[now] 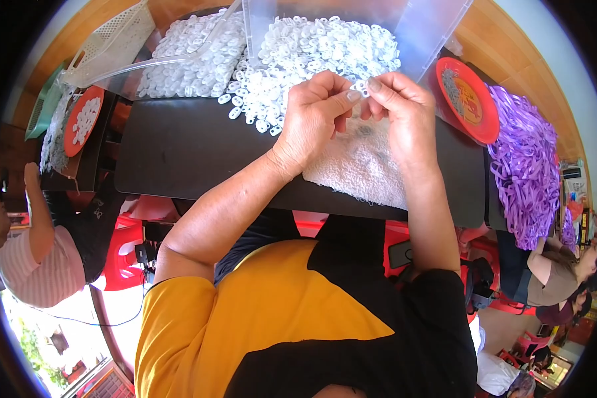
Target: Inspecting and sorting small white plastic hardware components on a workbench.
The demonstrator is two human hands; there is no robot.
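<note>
A small white plastic piece with dark holes is pinched between the fingertips of both hands, above the table. My left hand has its thumb pressed on the piece's near left side. At the right side of it, my right hand closes thumb and forefinger. Just beyond my hands lies a heap of similar white oval pieces, some of them scattered toward the table's middle. Under my wrists a pale terry towel is spread on the dark table. Fingers partly cover the held piece.
Clear plastic bin walls stand around the heap. To the right are a red plate with small metal parts and a pile of purple straps. A white basket and another red plate stand left. People sit on both sides.
</note>
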